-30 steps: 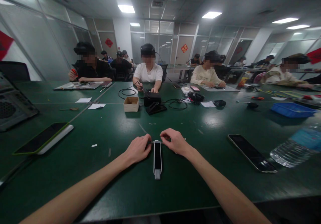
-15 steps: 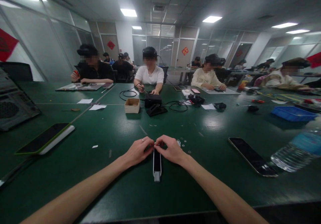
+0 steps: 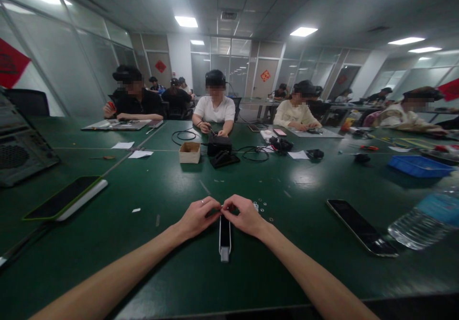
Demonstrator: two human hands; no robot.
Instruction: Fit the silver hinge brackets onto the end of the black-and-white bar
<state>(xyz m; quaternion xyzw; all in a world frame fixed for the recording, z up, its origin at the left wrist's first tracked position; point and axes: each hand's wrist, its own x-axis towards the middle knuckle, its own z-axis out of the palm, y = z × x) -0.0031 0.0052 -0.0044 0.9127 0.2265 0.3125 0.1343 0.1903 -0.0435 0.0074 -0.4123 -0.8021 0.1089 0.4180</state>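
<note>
A slim white device with a black face (image 3: 225, 234) lies lengthwise on the green table, a grey block-like end (image 3: 224, 254) pointing toward me. Over its far end my left hand (image 3: 201, 217) and my right hand (image 3: 243, 214) meet, thumbs and fingertips pinched together. Whatever sits between the fingertips is too small and covered to make out. Several small rings (image 3: 263, 204) and a small pale piece lie just beyond my right hand, partly hidden by it.
To the right are a black phone (image 3: 360, 226) and a water bottle (image 3: 425, 219). A green-edged phone (image 3: 64, 195) rests on a white bar at left. Farther off stand a small box (image 3: 190, 153), black equipment (image 3: 219, 145) and a blue tray (image 3: 419, 167). Several people sit across the table.
Both hands stay pinched at the device's far end, with barely any shift of the fingers. The whole view has moved slightly. Across the table, the person in white has moved a hand a little.
</note>
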